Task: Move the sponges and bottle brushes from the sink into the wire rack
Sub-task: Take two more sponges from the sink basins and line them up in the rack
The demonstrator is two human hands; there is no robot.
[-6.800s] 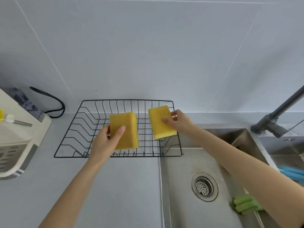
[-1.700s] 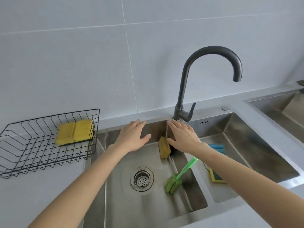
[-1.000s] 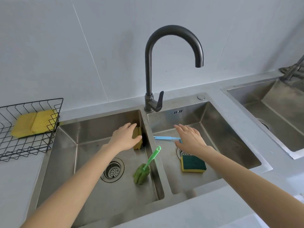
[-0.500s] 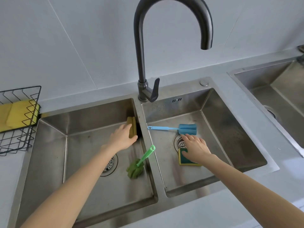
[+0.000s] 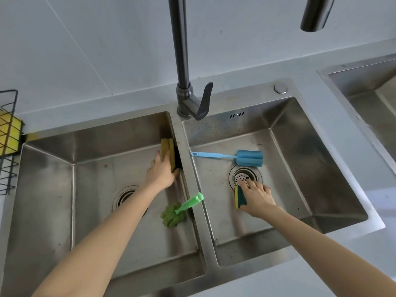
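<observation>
A yellow sponge (image 5: 167, 149) stands on edge against the divider in the left sink basin (image 5: 42, 168). My left hand (image 5: 161, 173) is closed around its lower part. In the right basin (image 5: 300, 168) my right hand (image 5: 256, 197) grips a yellow-and-green sponge (image 5: 239, 197), tilted up on edge by the drain. A green bottle brush (image 5: 180, 210) leans on the divider in the left basin. A blue bottle brush (image 5: 235, 156) lies flat at the back of the right basin. The wire rack (image 5: 8, 163) at far left holds yellow sponges (image 5: 9, 133).
A dark tap (image 5: 188, 99) rises from the ledge between the basins; its spout end (image 5: 315, 13) hangs at top right. Each basin has a drain (image 5: 246, 174). A second sink (image 5: 368, 91) lies at the right edge.
My view has moved closer over the sink. My left hand has closed on the upright yellow sponge. My right hand has tipped the yellow-and-green sponge up off the basin floor.
</observation>
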